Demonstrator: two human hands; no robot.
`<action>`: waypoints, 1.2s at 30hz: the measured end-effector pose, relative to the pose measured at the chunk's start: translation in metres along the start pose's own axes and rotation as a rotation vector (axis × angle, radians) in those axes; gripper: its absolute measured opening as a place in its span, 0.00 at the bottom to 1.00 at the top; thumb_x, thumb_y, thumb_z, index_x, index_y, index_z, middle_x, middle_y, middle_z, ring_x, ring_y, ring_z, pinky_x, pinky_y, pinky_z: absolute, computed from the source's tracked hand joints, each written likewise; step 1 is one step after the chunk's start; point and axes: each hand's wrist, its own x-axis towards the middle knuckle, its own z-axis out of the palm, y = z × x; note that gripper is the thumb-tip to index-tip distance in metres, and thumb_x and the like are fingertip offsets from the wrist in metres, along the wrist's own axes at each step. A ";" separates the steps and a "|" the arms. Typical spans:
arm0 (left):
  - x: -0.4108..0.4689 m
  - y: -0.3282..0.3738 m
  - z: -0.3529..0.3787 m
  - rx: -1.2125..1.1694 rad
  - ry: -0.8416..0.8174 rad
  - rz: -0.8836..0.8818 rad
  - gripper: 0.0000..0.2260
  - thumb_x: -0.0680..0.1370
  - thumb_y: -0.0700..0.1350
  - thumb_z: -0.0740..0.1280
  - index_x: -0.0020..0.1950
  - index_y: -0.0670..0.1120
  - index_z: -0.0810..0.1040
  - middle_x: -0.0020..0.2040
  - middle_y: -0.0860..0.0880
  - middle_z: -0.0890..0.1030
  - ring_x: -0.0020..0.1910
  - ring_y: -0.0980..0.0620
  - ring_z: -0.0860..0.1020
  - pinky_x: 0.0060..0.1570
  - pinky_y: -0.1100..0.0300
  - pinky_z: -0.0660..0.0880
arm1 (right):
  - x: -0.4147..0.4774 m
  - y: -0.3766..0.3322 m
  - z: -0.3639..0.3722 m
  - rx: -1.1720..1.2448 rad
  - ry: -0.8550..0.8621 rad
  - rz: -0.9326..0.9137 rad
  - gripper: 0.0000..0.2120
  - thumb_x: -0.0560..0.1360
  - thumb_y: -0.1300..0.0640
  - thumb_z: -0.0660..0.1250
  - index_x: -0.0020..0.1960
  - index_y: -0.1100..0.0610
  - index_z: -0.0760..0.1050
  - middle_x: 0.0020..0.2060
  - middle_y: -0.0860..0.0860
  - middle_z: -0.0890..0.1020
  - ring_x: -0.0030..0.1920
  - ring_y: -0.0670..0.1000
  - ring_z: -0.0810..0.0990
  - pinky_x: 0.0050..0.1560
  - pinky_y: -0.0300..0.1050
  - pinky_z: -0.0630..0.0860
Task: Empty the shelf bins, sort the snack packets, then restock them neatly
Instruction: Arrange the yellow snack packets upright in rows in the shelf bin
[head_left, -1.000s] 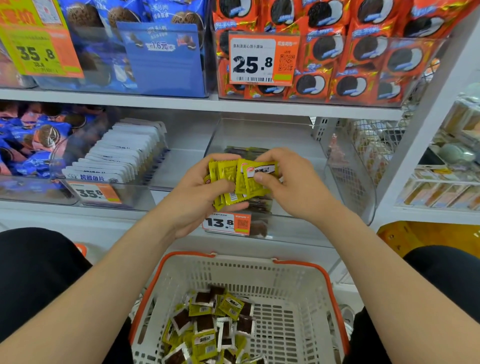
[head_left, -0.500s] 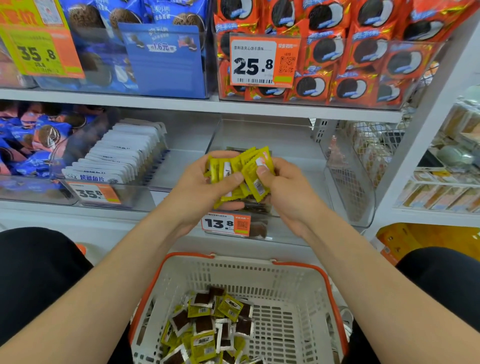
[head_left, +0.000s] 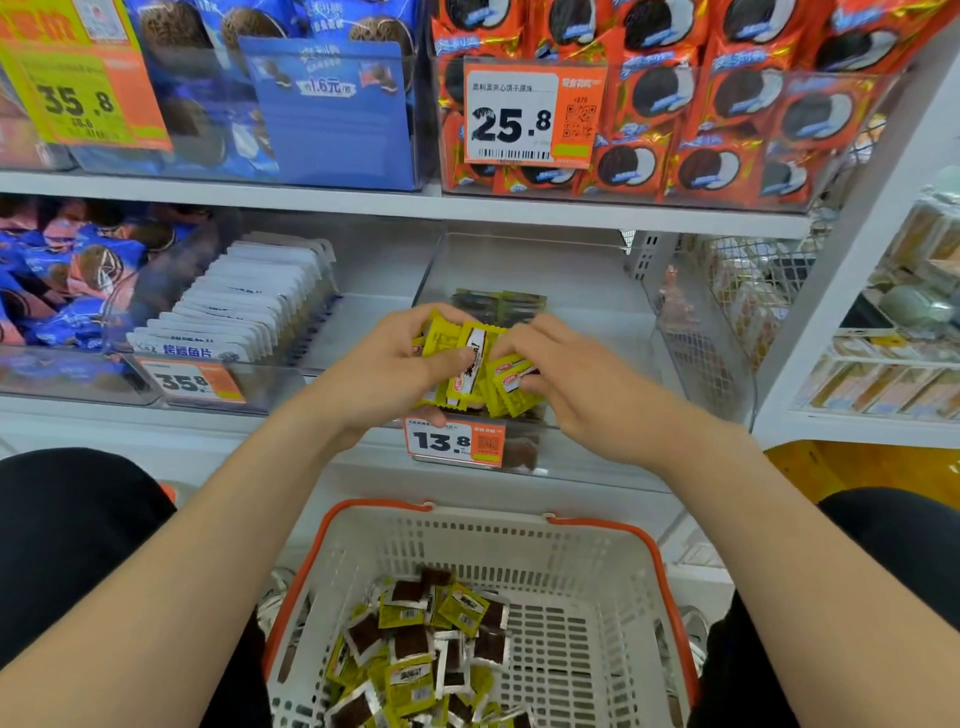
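A bunch of small yellow snack packets (head_left: 467, 364) is held between both hands in front of the clear shelf bin (head_left: 691, 353) with the 13.8 price tag (head_left: 454, 441). My left hand (head_left: 384, 374) grips the stack from the left, thumb on top. At the right side of the stack my right hand (head_left: 566, 374) pinches packets with its fingertips. A few packets (head_left: 498, 306) lie at the back of the bin. Below, a white basket with an orange rim (head_left: 597, 566) holds a heap of yellow and brown packets (head_left: 426, 654).
To the left, a clear bin holds a row of white packets (head_left: 249, 306), and blue cookie packs (head_left: 67, 270) lie further left. Orange cookie packs (head_left: 727, 104) fill the upper shelf. A wire rack (head_left: 743, 291) and another shelf unit stand at the right. My knees flank the basket.
Both hands have kept shuffling the yellow packets; the stack now sits a little lower, and my right hand has shifted from the top of the stack to its right side.
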 end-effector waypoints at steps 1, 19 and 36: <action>0.000 0.002 -0.002 0.029 0.003 0.018 0.06 0.84 0.43 0.69 0.61 0.48 0.80 0.50 0.42 0.86 0.45 0.47 0.86 0.42 0.47 0.83 | 0.000 -0.003 0.003 0.004 -0.009 0.027 0.35 0.78 0.73 0.64 0.77 0.45 0.61 0.61 0.53 0.71 0.57 0.55 0.76 0.60 0.55 0.77; 0.002 0.002 0.002 -0.306 0.090 0.083 0.12 0.82 0.42 0.70 0.66 0.43 0.80 0.56 0.39 0.86 0.51 0.43 0.86 0.39 0.55 0.84 | 0.008 -0.020 0.025 1.090 0.292 0.579 0.17 0.85 0.61 0.63 0.73 0.55 0.71 0.63 0.55 0.82 0.60 0.58 0.83 0.54 0.52 0.81; 0.005 0.012 0.028 -0.512 0.149 -0.075 0.08 0.85 0.49 0.65 0.59 0.47 0.81 0.50 0.44 0.85 0.46 0.47 0.81 0.40 0.57 0.79 | 0.013 -0.023 0.011 1.648 0.379 0.578 0.16 0.86 0.63 0.59 0.72 0.60 0.74 0.54 0.57 0.82 0.42 0.52 0.79 0.37 0.43 0.73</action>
